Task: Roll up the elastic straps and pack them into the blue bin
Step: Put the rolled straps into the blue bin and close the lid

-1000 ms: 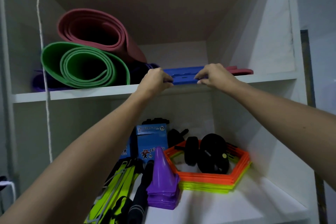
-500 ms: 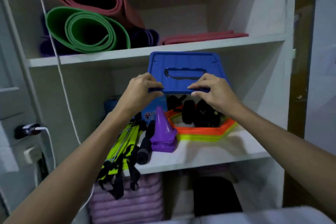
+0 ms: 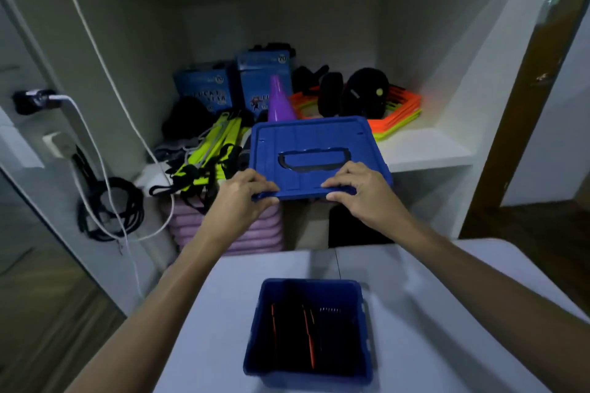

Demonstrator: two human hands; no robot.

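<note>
Surface [image 3: 447, 313] carries blue bin [image 3: 306, 370], open, dark rolled straps [image 3: 306, 332] inside. Lid [image 3: 314, 153] held over the shelf, well apart from bin; left hand [image 3: 244, 198] and right hand [image 3: 357, 193] pinch its near edge only. Risk: far side droops, or lid seats crooked on protruding straps.

blue lid [image 3: 314, 150]: moulded plastic, slight sheen; blue bin [image 3: 306, 370]: same plastic; table [image 3: 447, 313]: smooth matt (pale); floor [image 3: 48, 313]: wood.

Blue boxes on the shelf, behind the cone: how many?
2. One blue box stands at the back left; the other blue box is right beside it, just behind the purple cone. Clutter might hide more.
</note>
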